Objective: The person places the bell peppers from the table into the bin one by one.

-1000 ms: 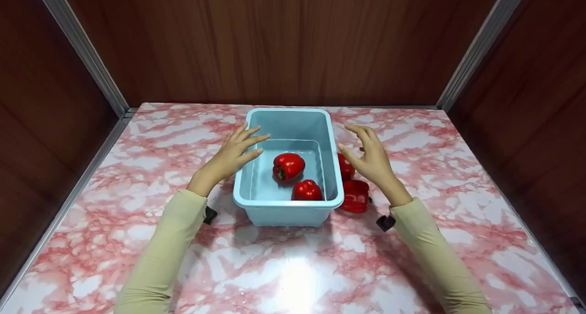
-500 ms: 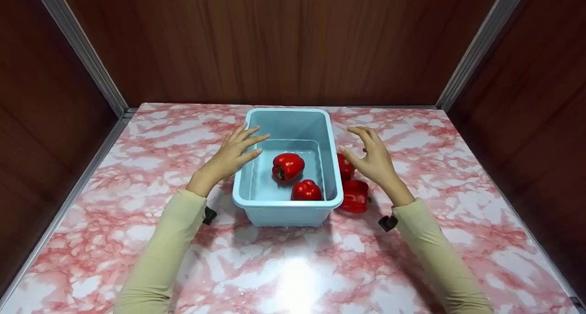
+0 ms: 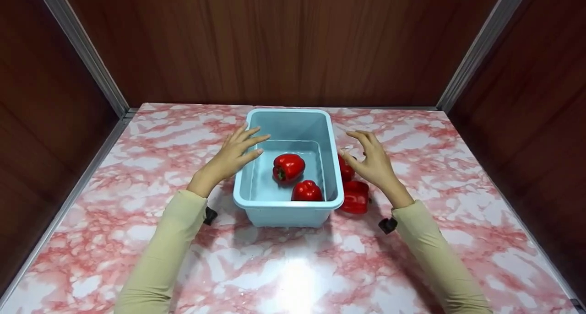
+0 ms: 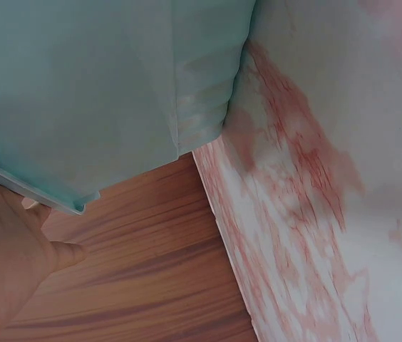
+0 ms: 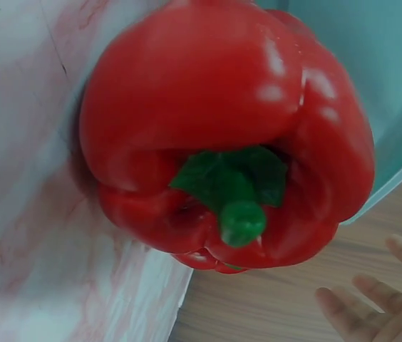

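A light blue plastic tub (image 3: 288, 205) stands mid-table with two red bell peppers (image 3: 288, 166) (image 3: 306, 190) inside. My left hand (image 3: 233, 153) rests with spread fingers on the tub's left rim (image 4: 101, 107). Two more red peppers lie on the table right of the tub, one at the far side (image 3: 346, 169) and one nearer (image 3: 355, 197). My right hand (image 3: 371, 157) hovers with loosely spread fingers just above the far one, holding nothing. The right wrist view is filled by a red pepper with a green stem (image 5: 222, 135), my fingertips (image 5: 372, 306) at the lower right.
The table (image 3: 297, 268) is pink-and-white marble, enclosed by brown wood-grain walls (image 3: 274, 44) at the back and both sides, with metal corner strips.
My right hand has sunk slightly toward the peppers beside the tub. The left hand and the tub have stayed put.
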Tool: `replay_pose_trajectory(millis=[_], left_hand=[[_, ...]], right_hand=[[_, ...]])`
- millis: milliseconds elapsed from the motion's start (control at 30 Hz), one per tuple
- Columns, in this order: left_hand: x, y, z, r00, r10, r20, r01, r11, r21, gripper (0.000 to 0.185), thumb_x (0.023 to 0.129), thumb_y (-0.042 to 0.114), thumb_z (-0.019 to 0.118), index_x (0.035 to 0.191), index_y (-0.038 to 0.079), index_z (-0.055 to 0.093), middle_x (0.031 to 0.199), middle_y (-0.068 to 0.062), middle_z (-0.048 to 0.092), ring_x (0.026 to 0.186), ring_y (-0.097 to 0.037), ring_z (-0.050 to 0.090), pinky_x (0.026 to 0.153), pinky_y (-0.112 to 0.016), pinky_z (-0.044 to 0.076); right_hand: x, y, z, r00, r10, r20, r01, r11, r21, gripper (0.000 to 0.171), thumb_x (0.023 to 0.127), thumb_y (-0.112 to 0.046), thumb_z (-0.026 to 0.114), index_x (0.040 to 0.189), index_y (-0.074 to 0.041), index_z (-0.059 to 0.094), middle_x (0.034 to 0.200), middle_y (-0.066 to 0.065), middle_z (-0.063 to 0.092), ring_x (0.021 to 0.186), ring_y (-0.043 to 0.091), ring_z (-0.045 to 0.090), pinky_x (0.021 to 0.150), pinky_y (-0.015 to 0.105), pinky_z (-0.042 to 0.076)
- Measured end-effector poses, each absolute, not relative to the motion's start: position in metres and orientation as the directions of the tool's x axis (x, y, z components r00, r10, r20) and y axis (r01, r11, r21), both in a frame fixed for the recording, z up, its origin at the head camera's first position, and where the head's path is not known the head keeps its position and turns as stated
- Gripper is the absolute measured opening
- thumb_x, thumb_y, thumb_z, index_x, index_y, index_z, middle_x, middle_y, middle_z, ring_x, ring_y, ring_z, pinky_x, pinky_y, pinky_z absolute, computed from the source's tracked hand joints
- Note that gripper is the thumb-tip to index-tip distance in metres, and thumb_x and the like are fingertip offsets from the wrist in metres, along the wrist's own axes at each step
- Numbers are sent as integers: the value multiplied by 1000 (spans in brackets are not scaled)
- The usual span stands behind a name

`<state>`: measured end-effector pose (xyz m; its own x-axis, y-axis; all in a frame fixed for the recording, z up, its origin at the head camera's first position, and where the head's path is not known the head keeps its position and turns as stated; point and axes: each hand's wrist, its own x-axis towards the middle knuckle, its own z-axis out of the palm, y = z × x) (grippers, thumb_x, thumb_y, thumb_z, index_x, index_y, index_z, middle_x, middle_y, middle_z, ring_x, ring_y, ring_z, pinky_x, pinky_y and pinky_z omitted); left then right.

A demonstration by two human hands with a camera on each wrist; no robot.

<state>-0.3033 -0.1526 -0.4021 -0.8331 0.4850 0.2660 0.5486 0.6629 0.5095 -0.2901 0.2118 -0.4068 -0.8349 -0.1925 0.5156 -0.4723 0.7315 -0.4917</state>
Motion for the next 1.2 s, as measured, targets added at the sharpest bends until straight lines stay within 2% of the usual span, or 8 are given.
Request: replay_pose_trajectory(millis=[367,467,767,900,1200], left_hand=[[-304,-153,-403,-830,487,272,553,658,511,45,95,42,45,139,34,42,152,-1,26,143,-28,1,107,-63,-1],[-303,-152,-402,-826,492,275,558,648,519,45,95,41,46,139,33,43,152,-4,26,143,-29,0,107,-63,-2],[-303,-152,-402,-825,494,275,560,644,522,45,95,44,44,139,33,42,152,-5,27,143,-28,0,107,-63,-1],[-304,-152,-401,-828,493,268,556,653,515,49,94,52,41,139,34,41,152,-2,26,143,-27,0,108,-62,-2],[-303,-152,-401,-838,486,247,538,664,520,49,94,51,41,139,34,41,152,-1,25,143,-27,-1,109,-60,-4]], right_hand=[[-290,212,-411,-841,-204,500,-466,743,-480,54,82,-34,69,129,-14,53,131,11,48,112,29,50,78,45,47],[-290,212,-412,-839,-204,504,-469,739,-483,53,82,-36,69,129,-16,54,130,9,49,108,27,52,77,44,45],[-289,213,-415,-835,-240,495,-490,733,-471,53,83,-37,67,129,-15,53,127,10,49,117,28,49,94,51,41],[-289,213,-416,-844,-253,474,-485,737,-471,54,83,-38,67,129,-15,53,127,10,49,116,29,49,91,52,42],[-290,213,-421,-858,-261,442,-472,739,-480,54,83,-37,67,131,-17,51,129,12,47,116,31,49,90,54,42]])
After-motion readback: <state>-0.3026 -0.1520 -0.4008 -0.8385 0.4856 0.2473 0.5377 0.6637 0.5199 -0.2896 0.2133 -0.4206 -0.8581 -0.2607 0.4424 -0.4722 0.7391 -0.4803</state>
